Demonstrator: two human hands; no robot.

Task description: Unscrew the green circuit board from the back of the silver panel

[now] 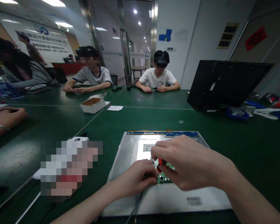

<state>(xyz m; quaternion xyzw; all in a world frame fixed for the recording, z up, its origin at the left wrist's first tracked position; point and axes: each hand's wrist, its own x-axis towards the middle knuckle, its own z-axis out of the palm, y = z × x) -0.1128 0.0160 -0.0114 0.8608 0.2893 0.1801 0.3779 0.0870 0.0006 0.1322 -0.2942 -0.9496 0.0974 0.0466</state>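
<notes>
A flat display panel lies metal back up on the table before me, with a narrow blue circuit strip along its far edge. On its middle sits a green circuit board, partly covered by my hands. My right hand is closed round a red-orange and black screwdriver above the board; the tip is hidden. Against the board's left edge, my left hand has its fingers bent together, and what they pinch cannot be made out. Dark wires run from under it toward me.
A pixelated phone-like item and a white cable lie at left. Farther off are an open white box, a paper and a black monitor housing. Several people sit around the green table; one person's hand rests at far left.
</notes>
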